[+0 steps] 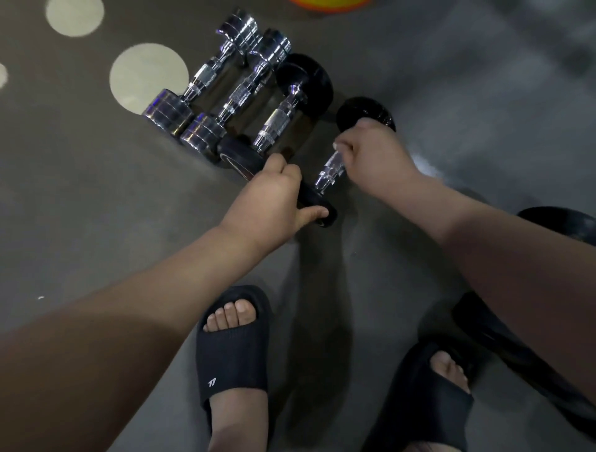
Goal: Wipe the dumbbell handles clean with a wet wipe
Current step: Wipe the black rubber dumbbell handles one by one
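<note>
A dumbbell with black ends and a chrome handle (330,172) is held tilted above the floor. My left hand (271,200) grips its near black end, thumb under the rim. My right hand (374,155) is curled round the upper part of the handle, just below the far black end (364,111). No wet wipe shows; whatever lies under my right fingers is hidden. Three more dumbbells lie side by side on the floor beyond: two all-chrome ones (206,77) (245,93) and one with black ends (280,119).
My feet in black slides (233,348) (422,396) stand on the grey floor below the hands. A black curved object (516,355) lies at the right edge. An orange and yellow object (329,3) peeks in at the top. Pale round spots (148,77) mark the floor at left.
</note>
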Demonstrator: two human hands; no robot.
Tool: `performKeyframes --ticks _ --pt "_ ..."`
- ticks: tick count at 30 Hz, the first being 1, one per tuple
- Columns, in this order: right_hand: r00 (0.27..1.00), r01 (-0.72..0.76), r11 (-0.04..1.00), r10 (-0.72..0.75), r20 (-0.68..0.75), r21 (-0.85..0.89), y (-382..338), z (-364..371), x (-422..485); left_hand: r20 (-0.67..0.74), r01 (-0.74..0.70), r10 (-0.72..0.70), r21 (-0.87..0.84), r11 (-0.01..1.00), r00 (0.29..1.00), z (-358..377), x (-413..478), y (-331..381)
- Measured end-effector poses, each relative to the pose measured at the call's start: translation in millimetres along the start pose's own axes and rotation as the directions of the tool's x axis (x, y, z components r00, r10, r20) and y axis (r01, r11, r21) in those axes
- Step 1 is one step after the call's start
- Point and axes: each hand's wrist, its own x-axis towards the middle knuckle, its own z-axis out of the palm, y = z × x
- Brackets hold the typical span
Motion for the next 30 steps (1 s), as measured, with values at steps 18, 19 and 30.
performKeyframes --ticks 18,19,30 --pt "0.973 -0.173 0.985 0.167 -0.158 -0.022 -6 3 -13 -0.046 -0.03 0.03 -0.001 1.0 0.999 3 -7 2" --pt "0.975 -0.161 0.987 0.162 -0.15 0.023 -10 5 -15 -0.048 -0.029 0.029 -0.005 1.0 0.998 3 -8 2" --pt "0.975 0.051 0.996 -0.034 0.219 -0.07 -4 -21 5 -0.05 -0.037 0.038 0.029 0.999 0.998 9 -10 9"
